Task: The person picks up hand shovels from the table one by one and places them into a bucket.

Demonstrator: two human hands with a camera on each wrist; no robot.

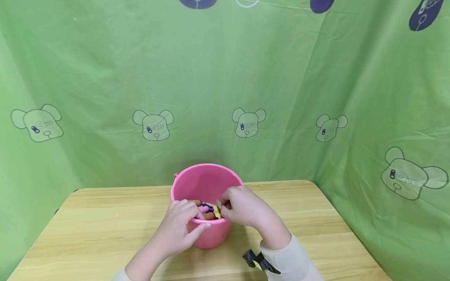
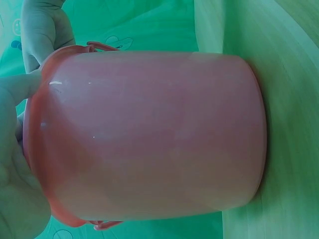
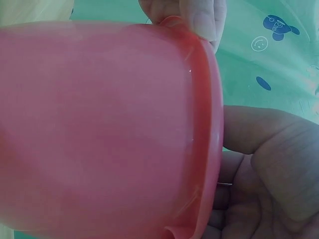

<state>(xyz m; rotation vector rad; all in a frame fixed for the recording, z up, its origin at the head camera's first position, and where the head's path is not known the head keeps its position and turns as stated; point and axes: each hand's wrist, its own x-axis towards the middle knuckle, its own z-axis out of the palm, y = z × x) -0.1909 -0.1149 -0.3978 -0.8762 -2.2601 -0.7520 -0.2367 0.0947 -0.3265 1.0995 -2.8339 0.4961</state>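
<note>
A pink bucket stands upright on the wooden table. My left hand grips its near left rim, thumb outside and fingers over the inside. My right hand reaches over the right rim, fingers bent down into the bucket. Right by its fingertips are a small pale thin piece and a yellow thing; I cannot tell if the fingers pinch either. Brown rounded pieces and pink and purple bits lie beside them. In the right wrist view, the bucket wall hides the fingertips of the right hand.
The bucket stands toward the back of the light wooden table. Green cloth with bear-head drawings hangs behind and along both sides. A black strap is on the right wrist, over a pale sleeve.
</note>
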